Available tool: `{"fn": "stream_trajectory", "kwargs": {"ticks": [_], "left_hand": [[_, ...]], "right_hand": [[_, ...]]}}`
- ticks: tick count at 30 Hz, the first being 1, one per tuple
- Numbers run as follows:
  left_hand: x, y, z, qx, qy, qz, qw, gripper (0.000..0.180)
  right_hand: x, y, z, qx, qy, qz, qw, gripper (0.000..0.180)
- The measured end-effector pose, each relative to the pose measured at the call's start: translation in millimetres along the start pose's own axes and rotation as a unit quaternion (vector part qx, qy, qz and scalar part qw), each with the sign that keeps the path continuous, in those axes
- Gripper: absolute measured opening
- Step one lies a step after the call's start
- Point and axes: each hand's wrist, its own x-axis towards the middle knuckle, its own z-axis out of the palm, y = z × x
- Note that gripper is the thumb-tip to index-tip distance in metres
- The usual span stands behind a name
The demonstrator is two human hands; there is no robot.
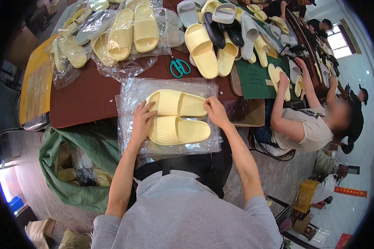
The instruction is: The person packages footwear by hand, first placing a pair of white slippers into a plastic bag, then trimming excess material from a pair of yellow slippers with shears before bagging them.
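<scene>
Head view only. Two pale yellow slides lay side by side on a stack of clear bags [131,93] at the near edge of the desk [87,97], toes to the right — paired flat. It was not clear whether the pair was already inside the top bag or just on it.

Left hand [142,122] lay flat across the heel ends, fingers [140,108] spread and nearly straight, gripping nothing, pressing the near slide [183,130] and touching the far slide [176,103], apparently to keep them from sliding on the slick plastic. Right hand [215,111] sat at the toe end of the far slide, fingers curled in a loose pinch at the slide's edge or the film there — which of the two, I couldn't tell.

Teal scissors [179,67] lay on the desk just beyond the bags, within reach. Farther back, bagged yellow slides [124,33] were piled to the left, loose yellow, grey and black slides [220,37] to the right. A green sack [66,166] sagged open below the desk at the person's left, with yellowish things inside.

A co-worker [311,128] sat to the right, one hand on a slide on a green mat [257,79].
</scene>
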Motion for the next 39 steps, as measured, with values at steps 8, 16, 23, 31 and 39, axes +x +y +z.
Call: {"fn": "stream_trajectory", "kwargs": {"ticks": [8,16,23,31,39], "left_hand": [[2,7,-2,-0.006,-0.01,-0.007,1.0,0.022],[4,13,-4,-0.027,-0.014,-0.032,0.999,0.02],[7,23,-14,-0.07,0.022,-0.059,0.996,0.017],[27,87,-79,0.069,0.166,0.008,0.984,0.019],[21,186,-70,0.075,0.047,0.274,0.958,0.037]], "right_hand": [[12,80,-30,-0.015,0.176,0.28,0.944,0.017],[33,87,-25,-0.114,0.082,0.27,0.952,0.017],[32,91,-25,-0.095,0.121,0.274,0.949,0.021],[3,-19,-31,0.108,0.146,0.097,0.979,0.021],[-45,-188,-38,0.116,0.106,-0.078,0.984,0.04]]}}
